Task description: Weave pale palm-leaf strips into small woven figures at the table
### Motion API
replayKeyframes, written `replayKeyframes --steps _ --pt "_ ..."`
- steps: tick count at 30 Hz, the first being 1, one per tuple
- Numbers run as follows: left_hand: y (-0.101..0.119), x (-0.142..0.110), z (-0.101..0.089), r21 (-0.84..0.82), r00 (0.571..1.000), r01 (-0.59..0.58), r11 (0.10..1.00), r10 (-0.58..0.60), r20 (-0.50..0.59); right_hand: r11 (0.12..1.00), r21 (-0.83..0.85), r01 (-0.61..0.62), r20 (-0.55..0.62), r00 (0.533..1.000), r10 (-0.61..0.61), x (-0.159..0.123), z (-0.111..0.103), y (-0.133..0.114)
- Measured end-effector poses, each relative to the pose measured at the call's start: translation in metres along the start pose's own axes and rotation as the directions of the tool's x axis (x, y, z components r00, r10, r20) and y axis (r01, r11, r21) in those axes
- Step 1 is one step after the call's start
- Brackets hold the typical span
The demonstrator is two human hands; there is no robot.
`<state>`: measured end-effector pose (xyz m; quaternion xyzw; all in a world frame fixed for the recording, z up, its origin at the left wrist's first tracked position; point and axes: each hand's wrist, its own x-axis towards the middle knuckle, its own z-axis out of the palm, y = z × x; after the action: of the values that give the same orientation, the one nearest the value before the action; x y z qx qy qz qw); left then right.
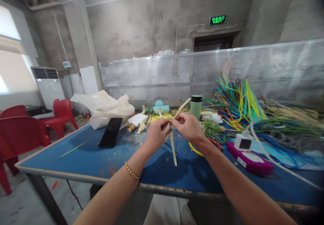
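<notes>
Above the middle of the blue table, my left hand [160, 130] and my right hand [186, 125] meet with fingertips pinched together. Between them are pale yellow flat strips [173, 150] that cross at the fingers. One end hangs down toward the tabletop, another points up and right past my right hand. The exact crossing is partly covered by my fingers. A beaded bracelet [132, 171] circles my left wrist. Just behind my right hand stands a green bottle with a black band [195, 107]. A yellow ring-shaped item [195, 149] lies beneath my right wrist.
A black phone [110, 132] and a white plastic bag [107, 108] lie to the left. On the right are a bundle of coloured strips [238, 100], a magenta power strip [249, 159] with a white plug [243, 141], and a white cable [275, 164]. Perforated metal panels [152, 80] stand behind.
</notes>
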<state>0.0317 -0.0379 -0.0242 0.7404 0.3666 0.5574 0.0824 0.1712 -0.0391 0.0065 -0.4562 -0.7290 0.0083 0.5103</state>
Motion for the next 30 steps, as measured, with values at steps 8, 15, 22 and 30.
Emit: replayKeyframes --steps 8,15,22,30 --pt "-0.0036 0.0026 0.0016 -0.103 0.997 0.073 0.992 -0.074 0.002 0.998 0.069 -0.014 0.007 1.000 0.013 0.0009 0.0023 0.0030" --pt "-0.0033 0.0037 0.0002 -0.133 0.992 0.123 0.984 -0.117 0.047 0.993 0.110 0.040 0.002 0.999 -0.040 -0.0010 0.0029 0.0015" --pt "-0.0011 0.0000 0.0029 -0.135 0.990 0.081 0.988 -0.064 0.128 0.867 0.421 -0.266 0.105 0.964 0.244 -0.0009 0.0021 0.0032" --pt "-0.0019 -0.0027 0.0067 0.109 0.997 -0.070 0.992 0.073 -0.026 0.745 0.594 -0.303 0.107 0.948 0.300 -0.0050 0.0086 -0.0067"
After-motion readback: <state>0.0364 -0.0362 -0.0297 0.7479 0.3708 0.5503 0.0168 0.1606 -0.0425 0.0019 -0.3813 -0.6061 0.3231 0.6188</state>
